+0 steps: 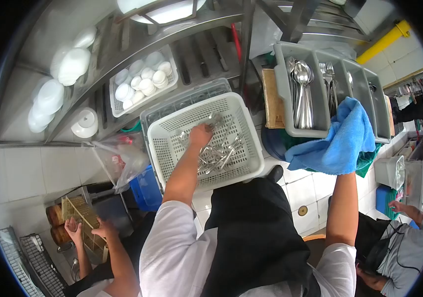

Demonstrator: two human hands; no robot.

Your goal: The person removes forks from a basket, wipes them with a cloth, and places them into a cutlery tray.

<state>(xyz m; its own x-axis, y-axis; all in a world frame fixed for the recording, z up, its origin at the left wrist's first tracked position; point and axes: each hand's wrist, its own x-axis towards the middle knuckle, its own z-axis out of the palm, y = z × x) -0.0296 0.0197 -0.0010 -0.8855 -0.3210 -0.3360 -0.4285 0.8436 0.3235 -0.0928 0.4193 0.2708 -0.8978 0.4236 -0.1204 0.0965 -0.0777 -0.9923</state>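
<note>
My left hand point(200, 135) is down inside a white perforated plastic basket point(159, 168), its fingers curled at the metal cutlery point(224, 153) scattered on the bottom. What lies between those fingers is too small to make out. A blue cloth point(347, 131) covers my right hand point(347, 174), which holds it against the front of a grey cutlery tray point(295, 132); the fingers are hidden. Spoons point(302, 94) fill the tray's left compartment, and forks point(328, 74) stand in the one beside it. More cutlery shows in the compartments farther right.
Behind the basket, a metal rack holds a small white basket of cups point(147, 81) and stacked white bowls point(73, 64). A co-worker's hands point(90, 230) are at lower left, near a wooden rack. Another person point(404, 242) is at the right. A blue bin point(146, 188) stands below.
</note>
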